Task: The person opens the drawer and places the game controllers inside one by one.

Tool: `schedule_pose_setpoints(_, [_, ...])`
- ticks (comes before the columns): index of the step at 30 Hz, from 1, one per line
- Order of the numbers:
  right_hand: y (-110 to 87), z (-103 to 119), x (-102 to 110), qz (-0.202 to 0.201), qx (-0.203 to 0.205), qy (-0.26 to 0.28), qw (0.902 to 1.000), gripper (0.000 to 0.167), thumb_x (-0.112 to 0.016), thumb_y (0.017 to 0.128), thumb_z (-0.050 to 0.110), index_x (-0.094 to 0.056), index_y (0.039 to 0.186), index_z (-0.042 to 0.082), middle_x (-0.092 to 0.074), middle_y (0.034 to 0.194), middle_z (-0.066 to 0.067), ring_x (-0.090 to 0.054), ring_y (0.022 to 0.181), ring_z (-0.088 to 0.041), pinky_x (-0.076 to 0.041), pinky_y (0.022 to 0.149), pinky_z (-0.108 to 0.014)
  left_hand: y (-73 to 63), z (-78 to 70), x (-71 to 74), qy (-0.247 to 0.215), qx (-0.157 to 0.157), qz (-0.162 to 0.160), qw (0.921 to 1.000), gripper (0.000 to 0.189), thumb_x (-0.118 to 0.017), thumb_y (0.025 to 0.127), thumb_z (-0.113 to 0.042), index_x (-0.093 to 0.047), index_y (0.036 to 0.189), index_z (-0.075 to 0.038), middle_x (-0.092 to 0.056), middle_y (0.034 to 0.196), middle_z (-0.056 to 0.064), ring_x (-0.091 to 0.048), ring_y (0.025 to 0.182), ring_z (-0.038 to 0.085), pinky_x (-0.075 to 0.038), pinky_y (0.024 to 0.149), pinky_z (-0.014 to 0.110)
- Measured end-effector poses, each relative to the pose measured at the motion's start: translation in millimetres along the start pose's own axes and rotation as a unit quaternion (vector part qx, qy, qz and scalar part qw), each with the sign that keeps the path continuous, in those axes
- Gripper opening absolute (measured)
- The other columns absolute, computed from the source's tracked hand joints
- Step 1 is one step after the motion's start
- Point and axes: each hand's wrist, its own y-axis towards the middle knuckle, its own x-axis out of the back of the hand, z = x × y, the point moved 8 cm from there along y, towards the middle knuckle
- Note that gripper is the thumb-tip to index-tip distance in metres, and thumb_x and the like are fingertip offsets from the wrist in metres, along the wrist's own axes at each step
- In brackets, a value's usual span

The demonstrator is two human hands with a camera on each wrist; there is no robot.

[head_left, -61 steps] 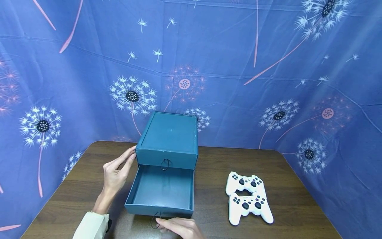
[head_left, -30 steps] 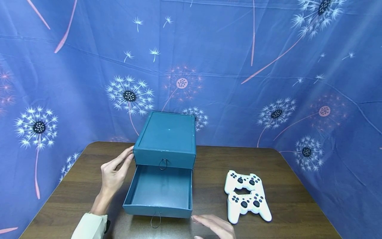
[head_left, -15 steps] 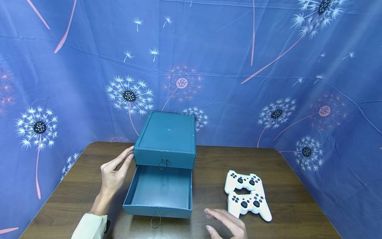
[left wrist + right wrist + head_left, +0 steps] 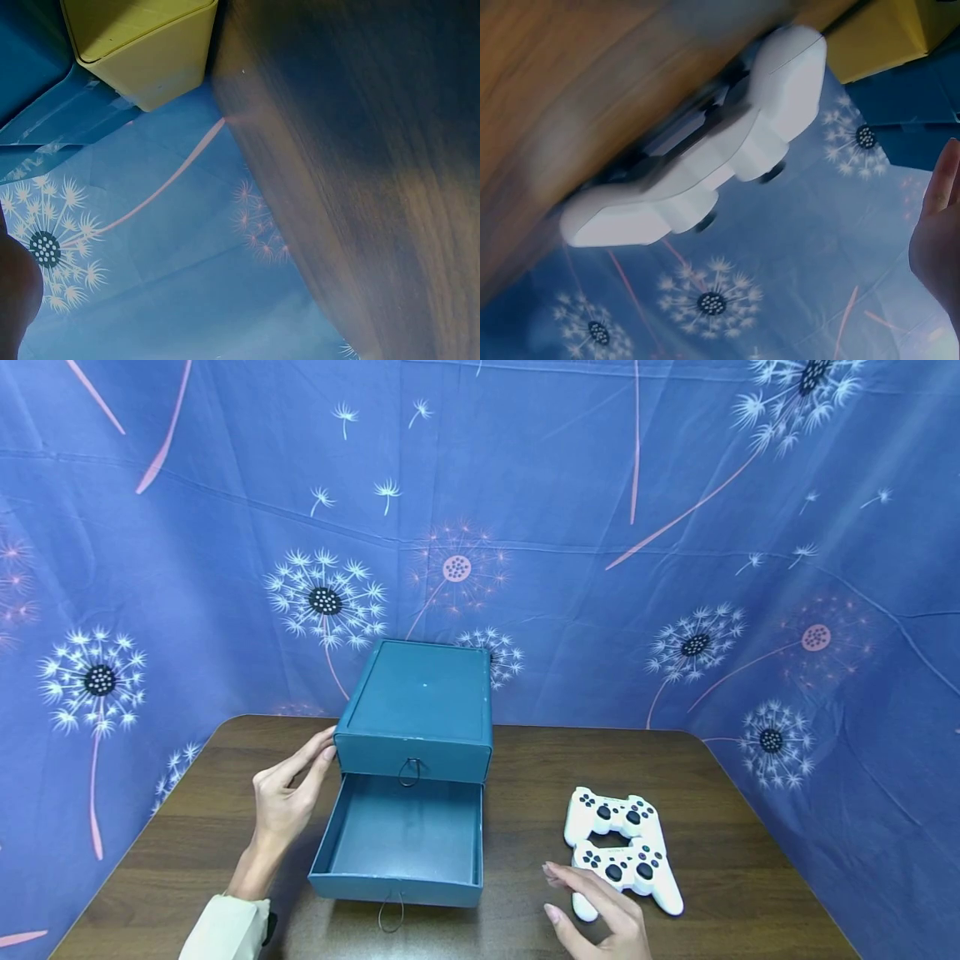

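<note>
- The right hand (image 4: 600, 914) is seen with fingers spread wide and holding nothing, their tips just short of the near white controller (image 4: 626, 877); a shallow reach could shove it away instead of gripping it.
- Just beyond those fingertips, the far controller (image 4: 613, 816) lies against the near one and could be dragged along.
- The open lower drawer (image 4: 401, 843) sits left of those fingers; its rim could be clipped.
- The left hand (image 4: 288, 793), fingers straight, is pressed to the teal box (image 4: 420, 706); if eased, the box may slide.

Matt teal box (image 4: 417, 710), glossy white plastic controllers (image 4: 622, 852), wood-grain table (image 4: 525, 777), printed cloth backdrop (image 4: 570, 527).
</note>
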Motion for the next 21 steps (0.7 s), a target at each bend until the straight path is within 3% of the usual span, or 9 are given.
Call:
schedule_pose_setpoints(8, [8.1,-1,9,-0.004,-0.001,-0.015,0.9999,0.031,-0.080,0.088,-0.002,-0.070,0.114,-0.015,-0.074,0.104,-0.020,-0.073,0.091,-0.022,-0.057,0.086,-0.018,0.5,-0.2,0.6,-0.001,0.003,0.002,1.0000,0.046,-0.065,0.076,0.033,-0.071,0.117,0.014,-0.072,0.107,0.031,-0.070,0.107,0.004,-0.056,0.088,0.016])
schedule_pose_setpoints(21, [3.9,-20,31,-0.009,0.006,-0.037,0.9993,0.031,-0.075,0.096,0.010,-0.069,0.111,-0.016,-0.074,0.104,-0.020,-0.072,0.093,-0.016,-0.055,0.089,-0.016,-0.9,3.8,-0.2,0.003,0.006,0.003,1.0000,0.046,-0.066,0.075,0.033,-0.071,0.117,0.015,-0.072,0.106,0.030,-0.070,0.107,0.004,-0.057,0.087,0.016])
